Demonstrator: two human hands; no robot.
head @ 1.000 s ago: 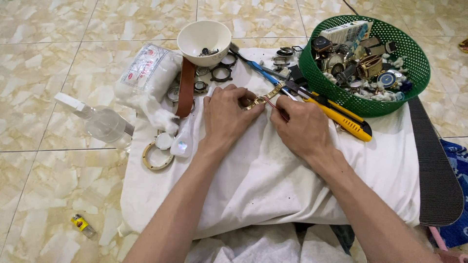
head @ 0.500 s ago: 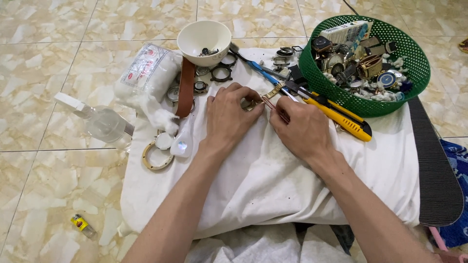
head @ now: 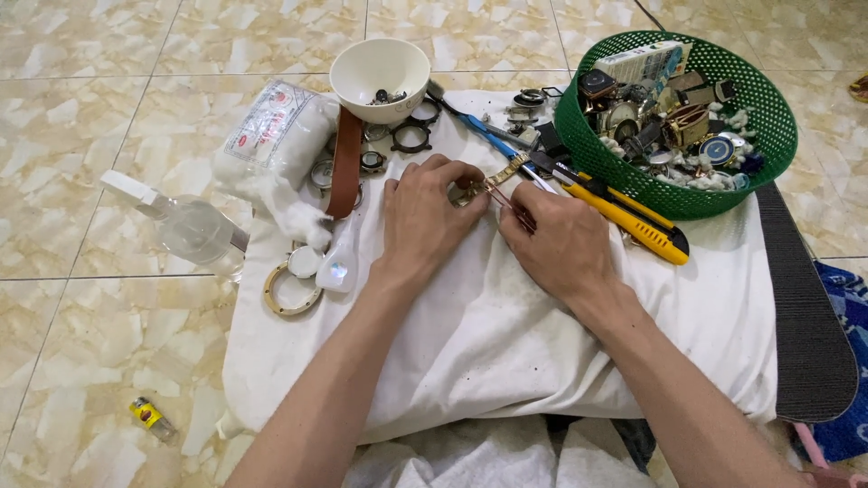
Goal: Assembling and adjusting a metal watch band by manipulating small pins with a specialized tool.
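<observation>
My left hand (head: 422,217) rests on the white cloth (head: 506,334) and pinches a small gold-coloured watch (head: 484,185) by its case; its metal band (head: 508,169) trails up to the right. My right hand (head: 558,239) is beside it, fingers closed on a thin reddish tool (head: 514,202) whose tip touches the watch. Both hands meet at the middle of the cloth, just below the yellow utility knife (head: 633,217).
A green basket (head: 764,136) of watches and parts stands at the back right. A white bowl (head: 380,77), brown strap (head: 345,163), cotton pack (head: 276,136), clear bottle (head: 185,226), rings and watch cases (head: 291,289) lie left. A small lighter (head: 149,417) lies on the tiled floor.
Both hands have stayed at the watch, with only small shifts of the fingers and the thin tool. Nothing else moved.
</observation>
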